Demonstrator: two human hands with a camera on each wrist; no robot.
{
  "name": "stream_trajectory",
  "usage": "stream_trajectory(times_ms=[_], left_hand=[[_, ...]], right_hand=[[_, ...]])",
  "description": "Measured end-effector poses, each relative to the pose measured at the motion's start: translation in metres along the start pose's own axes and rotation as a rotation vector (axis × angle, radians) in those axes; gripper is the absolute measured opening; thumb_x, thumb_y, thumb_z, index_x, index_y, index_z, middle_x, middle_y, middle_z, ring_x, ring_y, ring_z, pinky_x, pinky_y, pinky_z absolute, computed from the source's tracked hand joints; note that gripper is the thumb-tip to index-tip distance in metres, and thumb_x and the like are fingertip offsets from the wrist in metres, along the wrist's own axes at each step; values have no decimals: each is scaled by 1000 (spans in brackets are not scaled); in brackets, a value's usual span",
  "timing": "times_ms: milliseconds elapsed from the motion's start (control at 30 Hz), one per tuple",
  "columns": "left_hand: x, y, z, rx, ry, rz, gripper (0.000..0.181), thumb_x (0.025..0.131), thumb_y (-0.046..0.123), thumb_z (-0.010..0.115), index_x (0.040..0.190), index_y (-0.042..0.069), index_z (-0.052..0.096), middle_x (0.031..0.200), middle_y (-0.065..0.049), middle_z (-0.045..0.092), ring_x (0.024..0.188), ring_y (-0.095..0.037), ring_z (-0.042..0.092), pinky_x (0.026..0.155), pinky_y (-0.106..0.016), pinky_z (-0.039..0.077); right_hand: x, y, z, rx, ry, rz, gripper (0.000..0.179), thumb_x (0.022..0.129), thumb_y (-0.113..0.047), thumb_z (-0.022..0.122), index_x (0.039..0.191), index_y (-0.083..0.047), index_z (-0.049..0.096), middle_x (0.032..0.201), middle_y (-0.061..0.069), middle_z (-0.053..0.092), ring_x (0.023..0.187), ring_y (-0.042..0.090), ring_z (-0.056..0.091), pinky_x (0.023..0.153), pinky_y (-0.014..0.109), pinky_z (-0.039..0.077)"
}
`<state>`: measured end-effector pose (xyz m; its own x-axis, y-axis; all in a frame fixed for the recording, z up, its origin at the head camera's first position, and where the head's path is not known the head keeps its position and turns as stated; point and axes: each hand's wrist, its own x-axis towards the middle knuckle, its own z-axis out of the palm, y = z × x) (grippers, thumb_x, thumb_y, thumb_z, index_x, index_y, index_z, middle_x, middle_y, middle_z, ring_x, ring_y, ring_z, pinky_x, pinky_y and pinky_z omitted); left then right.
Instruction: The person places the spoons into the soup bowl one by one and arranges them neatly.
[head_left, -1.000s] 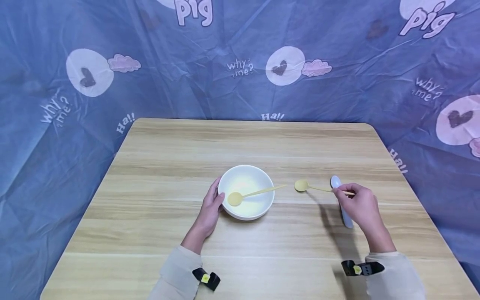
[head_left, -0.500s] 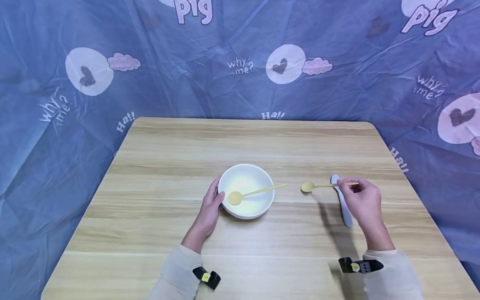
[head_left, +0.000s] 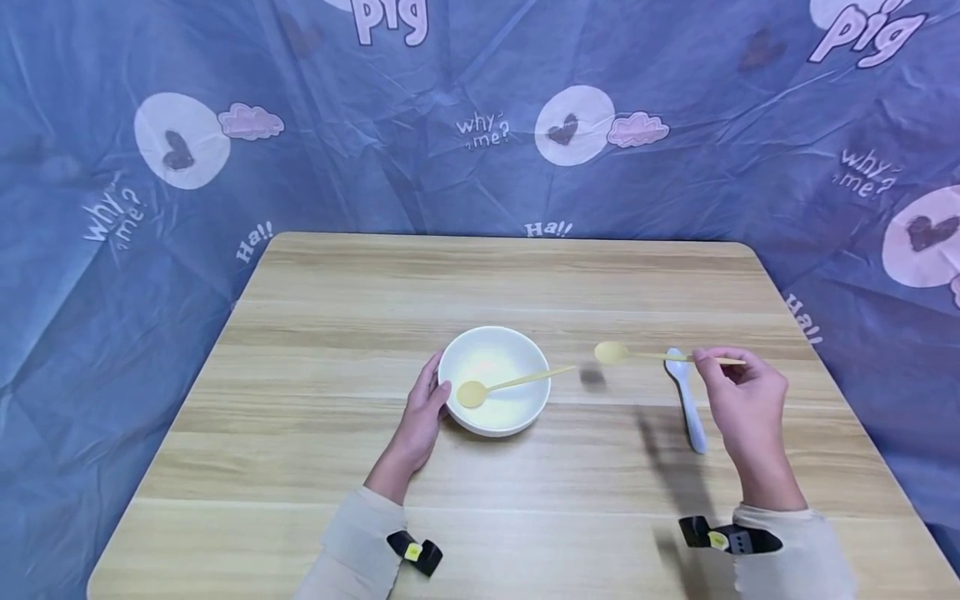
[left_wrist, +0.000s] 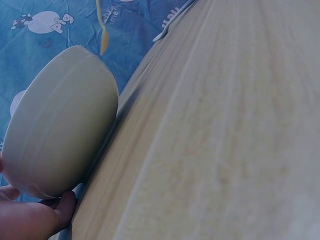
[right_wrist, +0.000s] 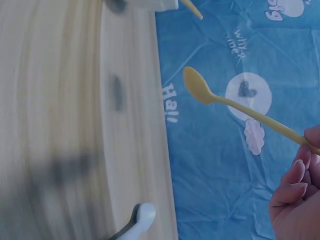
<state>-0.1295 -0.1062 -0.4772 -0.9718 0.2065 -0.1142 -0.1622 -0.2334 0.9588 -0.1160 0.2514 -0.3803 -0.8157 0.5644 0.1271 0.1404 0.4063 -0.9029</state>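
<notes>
My left hand (head_left: 417, 422) grips the left side of a white bowl (head_left: 491, 427), thumb at the rim and fingers along the outer wall. A yellow spoon (head_left: 472, 394) lies in the bowl, its thin handle sticking out over the right rim. My right hand (head_left: 750, 404) pinches the handle of a second yellow spoon (head_left: 611, 352) between thumb and fingers. This spoon (right_wrist: 197, 86) is level above the table, its head pointing left toward the bowl, and its shadow falls below. A pale grey-blue spoon (head_left: 687, 404) lies on the table just left of my right hand.
The wooden table (head_left: 360, 283) reaches back to a blue printed cloth (head_left: 375, 167) hanging behind and at both sides. Each sleeve carries a black wrist strap (head_left: 731, 537).
My right hand has risen and shifted right with its yellow spoon, whose head has lifted higher off the table. The pale spoon shows more fully. My left hand and the bowl stay put.
</notes>
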Motion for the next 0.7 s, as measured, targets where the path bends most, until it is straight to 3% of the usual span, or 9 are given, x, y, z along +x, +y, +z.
stream_trajectory(times_ms=[367, 567, 700], left_hand=[[1, -2, -1, 10, 5, -7, 53, 102, 15, 32, 152, 18, 14, 158, -5, 10, 145, -22, 10, 114, -46, 20], [0, -2, 0, 5, 11, -7, 53, 102, 15, 33, 151, 18, 16, 158, -5, 11, 145, -22, 11, 114, -46, 21], [1, -2, 0, -1, 13, 1, 53, 101, 14, 33, 151, 17, 16, 158, -7, 12, 144, -24, 13, 114, -47, 22]], right_hand=[[-7, -9, 6, 239, 11, -69, 9, 81, -7, 71, 83, 2, 69, 52, -9, 56, 47, 3, 42, 44, 16, 32], [-15, -13, 13, 401, -52, -61, 5, 81, -1, 69, 76, -3, 69, 55, -5, 59, 46, 3, 43, 43, 14, 34], [-21, -14, 21, 393, -114, -39, 7, 82, -2, 68, 76, -5, 69, 62, -5, 62, 47, 3, 45, 45, 14, 36]])
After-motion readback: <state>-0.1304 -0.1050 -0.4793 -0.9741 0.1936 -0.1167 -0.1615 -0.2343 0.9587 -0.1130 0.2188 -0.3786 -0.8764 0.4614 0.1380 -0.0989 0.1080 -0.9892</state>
